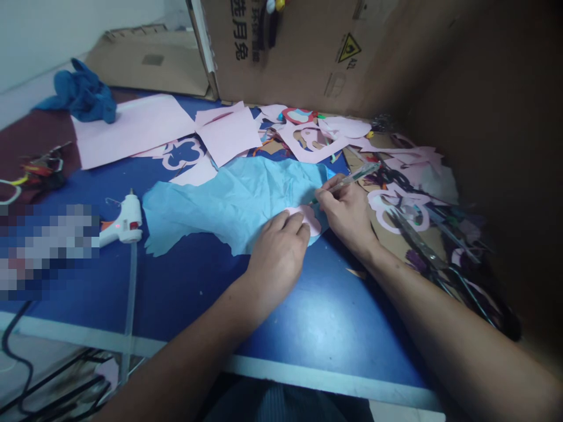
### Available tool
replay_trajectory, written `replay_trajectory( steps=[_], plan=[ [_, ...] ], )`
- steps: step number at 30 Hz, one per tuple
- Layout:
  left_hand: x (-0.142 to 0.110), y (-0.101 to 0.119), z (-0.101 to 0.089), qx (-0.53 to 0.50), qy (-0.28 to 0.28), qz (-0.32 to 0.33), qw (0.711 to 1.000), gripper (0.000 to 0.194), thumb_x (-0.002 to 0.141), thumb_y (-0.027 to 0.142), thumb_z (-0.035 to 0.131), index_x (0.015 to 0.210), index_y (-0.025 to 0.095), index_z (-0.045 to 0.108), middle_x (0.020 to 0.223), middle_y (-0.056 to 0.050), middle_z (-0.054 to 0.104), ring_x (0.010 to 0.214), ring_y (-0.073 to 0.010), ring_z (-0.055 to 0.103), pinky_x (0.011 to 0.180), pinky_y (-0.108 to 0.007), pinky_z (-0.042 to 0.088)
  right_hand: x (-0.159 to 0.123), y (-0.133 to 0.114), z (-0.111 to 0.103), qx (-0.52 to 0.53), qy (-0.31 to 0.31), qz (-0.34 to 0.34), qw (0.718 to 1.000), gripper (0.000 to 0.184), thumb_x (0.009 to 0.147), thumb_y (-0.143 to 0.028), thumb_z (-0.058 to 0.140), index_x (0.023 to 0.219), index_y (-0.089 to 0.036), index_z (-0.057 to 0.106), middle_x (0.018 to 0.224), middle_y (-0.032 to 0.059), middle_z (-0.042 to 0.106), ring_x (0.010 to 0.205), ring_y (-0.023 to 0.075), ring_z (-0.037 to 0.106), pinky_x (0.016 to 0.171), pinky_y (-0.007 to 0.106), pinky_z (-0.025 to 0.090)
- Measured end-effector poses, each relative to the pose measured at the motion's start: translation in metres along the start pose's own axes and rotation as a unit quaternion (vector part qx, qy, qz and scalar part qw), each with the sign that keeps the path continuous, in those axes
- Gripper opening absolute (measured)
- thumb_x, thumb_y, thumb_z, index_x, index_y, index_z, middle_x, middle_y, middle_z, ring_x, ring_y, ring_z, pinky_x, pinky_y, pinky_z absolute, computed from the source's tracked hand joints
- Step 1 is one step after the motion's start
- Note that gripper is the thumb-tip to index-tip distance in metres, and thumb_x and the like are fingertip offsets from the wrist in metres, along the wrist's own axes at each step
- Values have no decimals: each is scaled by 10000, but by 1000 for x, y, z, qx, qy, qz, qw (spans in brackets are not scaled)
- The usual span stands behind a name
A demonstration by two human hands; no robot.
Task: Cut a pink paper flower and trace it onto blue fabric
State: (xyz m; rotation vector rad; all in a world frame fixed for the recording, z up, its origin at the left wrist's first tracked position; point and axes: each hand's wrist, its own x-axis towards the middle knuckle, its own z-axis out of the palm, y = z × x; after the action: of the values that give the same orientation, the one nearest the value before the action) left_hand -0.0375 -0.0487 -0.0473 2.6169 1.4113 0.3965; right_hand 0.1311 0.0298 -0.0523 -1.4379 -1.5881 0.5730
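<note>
The left hand [278,258] rests with its fingers together, pressing a pink paper cutout [309,220] flat onto a crumpled light-blue paper sheet [229,202] on the blue tabletop [316,316]. The right hand [345,214] pinches a clear-barrelled pen [354,177], its fingers clamped around the barrel and its lower end near the cutout. A white hot glue gun [125,221] lies well left; long-bladed scissors [413,243] lie right.

Paper-craft workspace: glue gun [121,223], pink paper scraps [228,133]
</note>
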Motion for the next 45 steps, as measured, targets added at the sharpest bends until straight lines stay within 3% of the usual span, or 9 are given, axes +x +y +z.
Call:
replay_trajectory(
  steps=[32, 37, 45],
  plan=[
    [-1, -2, 3, 0, 12, 1, 1000, 380, 985, 40, 468, 1284, 112, 692, 1446, -146, 658, 1422, -296, 537, 1179, -463, 478, 0, 4, 1, 6, -4, -9, 1000, 138, 873, -245, 620, 742, -263, 582, 608, -30, 620, 567, 199, 584, 595, 363, 440],
    [0, 0, 1, 0, 3, -3, 1000, 380, 975, 34, 477, 1271, 121, 699, 1429, -143, 668, 1416, -293, 547, 1175, -469, 487, 0, 1, -1, 6, 18, -1, 1000, 138, 863, -235, 637, 736, -260, 589, 589, -34, 608, 550, 192, 558, 582, 358, 422],
    [1, 0, 1, -3, -10, -10, 1000, 430, 1011, 49, 427, 1374, 77, 655, 1456, -163, 648, 1436, -286, 528, 1222, -473, 447, -1, 4, 2, 37, -19, -22, 999, 133, 920, -272, 635, 797, -249, 588, 634, -36, 622, 551, 176, 567, 556, 326, 411]
  ],
)
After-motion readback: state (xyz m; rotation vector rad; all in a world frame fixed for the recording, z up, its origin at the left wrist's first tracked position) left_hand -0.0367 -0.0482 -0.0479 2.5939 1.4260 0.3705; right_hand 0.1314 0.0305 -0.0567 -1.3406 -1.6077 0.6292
